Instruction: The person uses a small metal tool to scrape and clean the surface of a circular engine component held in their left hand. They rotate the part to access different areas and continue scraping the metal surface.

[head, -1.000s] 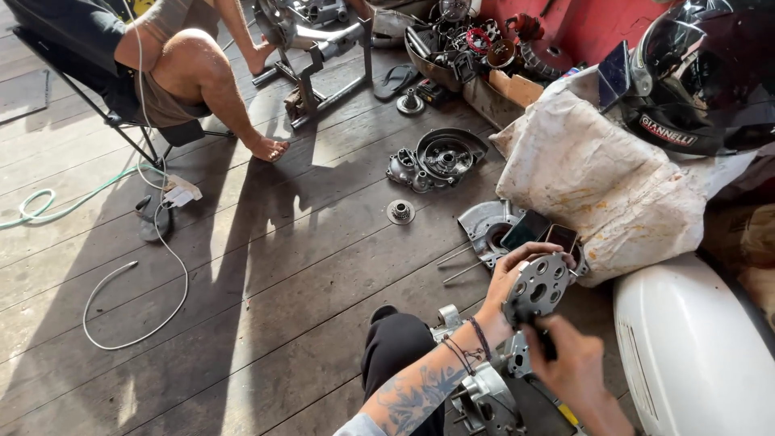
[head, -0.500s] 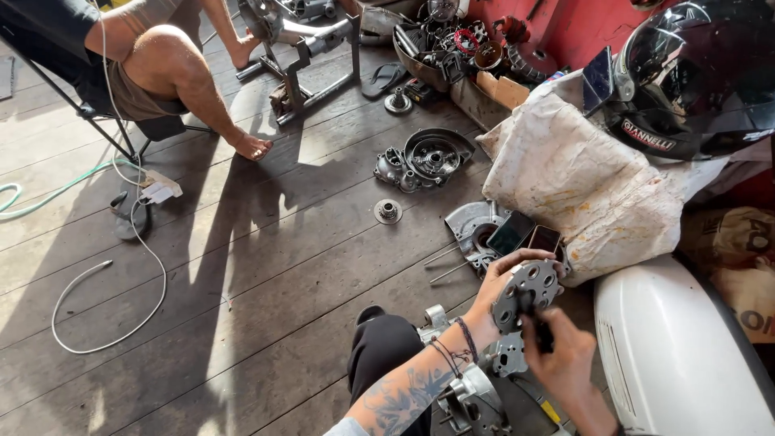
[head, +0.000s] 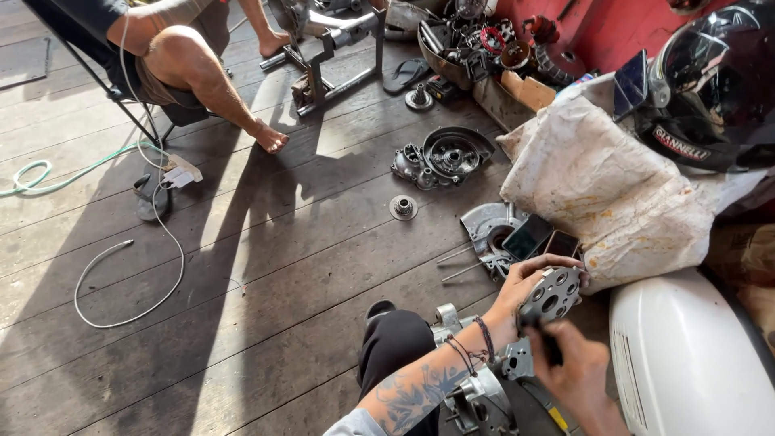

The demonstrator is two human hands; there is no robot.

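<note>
Down by your knee, your left hand (head: 521, 287) grips a round perforated metal plate (head: 550, 294) w/ fingers (head: 557, 262) wrapped over its rim, above the engine casing (head: 476, 396). Right hand (head: 573, 371) is clenched on a dark tool (head: 549, 345), prob. a driver. If the tool slips off, the plate could drop onto the floor (head: 266, 266) near the two phones (head: 541, 240).

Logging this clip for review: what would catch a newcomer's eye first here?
Low in the middle, the left hand holds up a round grey metal plate full of holes, while the right hand works at it from below. At the right, a crumpled pale sack lies beside a white curved body panel.
</note>
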